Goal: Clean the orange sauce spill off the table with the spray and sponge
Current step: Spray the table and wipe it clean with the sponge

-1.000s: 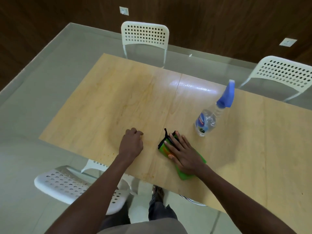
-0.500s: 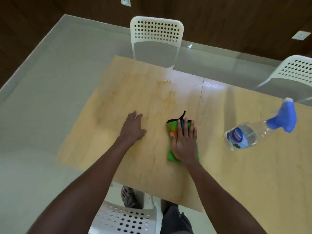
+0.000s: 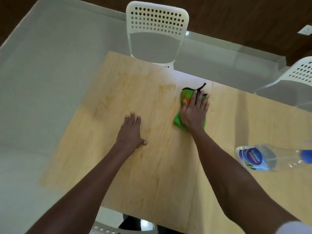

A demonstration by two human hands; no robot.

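A green sponge cloth (image 3: pixel 179 119) with a black edge and orange stains lies near the far edge of the light wooden table (image 3: pixel 162 174). My right hand (image 3: pixel 194 112) presses flat on top of it, fingers spread. Faint orange sauce smears (image 3: pixel 167 87) mark the wood just left of the cloth and further left. My left hand (image 3: pixel 130 134) rests flat on the table, palm down and holding nothing. The clear spray bottle (image 3: pixel 258 157) with a blue trigger head stands at the right edge of the view, apart from both hands.
A white perforated chair (image 3: pixel 157 19) stands at the far side of the table, another chair (image 3: pixel 300 73) at the far right. Part of a third chair (image 3: pixel 104 230) shows below the near edge. Grey floor surrounds the table on the left.
My right hand has pushed the cloth away from me toward the far table edge. My left hand has opened flat and slid forward. The view has shifted, so the bottle sits at the right edge.
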